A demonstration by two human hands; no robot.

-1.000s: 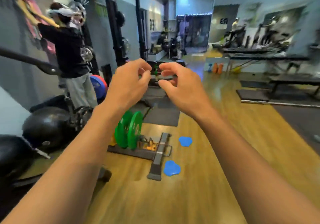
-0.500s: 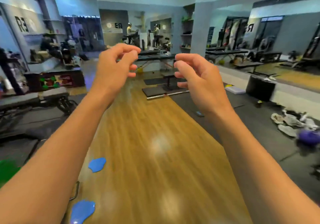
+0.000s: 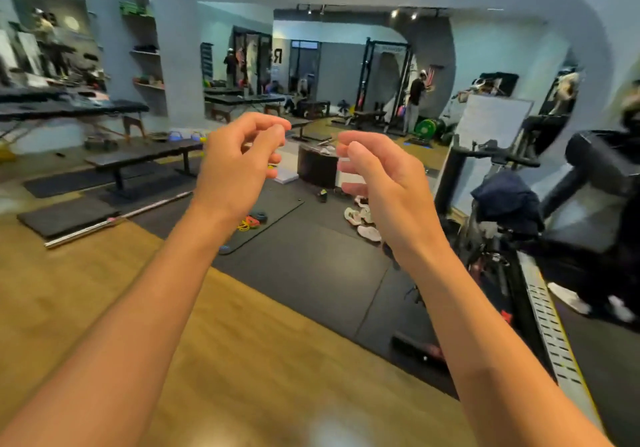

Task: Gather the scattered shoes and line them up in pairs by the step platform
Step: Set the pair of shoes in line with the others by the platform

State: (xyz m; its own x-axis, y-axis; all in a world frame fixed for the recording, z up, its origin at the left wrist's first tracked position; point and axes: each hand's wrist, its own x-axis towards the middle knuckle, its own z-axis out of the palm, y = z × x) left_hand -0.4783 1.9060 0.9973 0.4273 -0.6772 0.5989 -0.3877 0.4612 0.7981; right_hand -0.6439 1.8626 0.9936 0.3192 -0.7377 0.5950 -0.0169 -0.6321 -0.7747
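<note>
Several pale shoes lie scattered on the dark rubber floor, partly hidden behind my right hand. A black shoe lies a little beyond them. Behind it stands a black box-like platform with a flat white block to its left. My left hand and my right hand are raised in front of me, well above and short of the shoes. Both hold nothing, with fingers loosely curled and apart.
A grey barbell lies on the floor at left near a black bench. Coloured bands rest on a dark mat. An exercise bike with dark cloth stands at right. Wood floor is underfoot.
The view has swung to the right: the green plates and blue pads have left the frame, and the shoes and black platform now sit near the centre. Both hands stay raised and empty.
</note>
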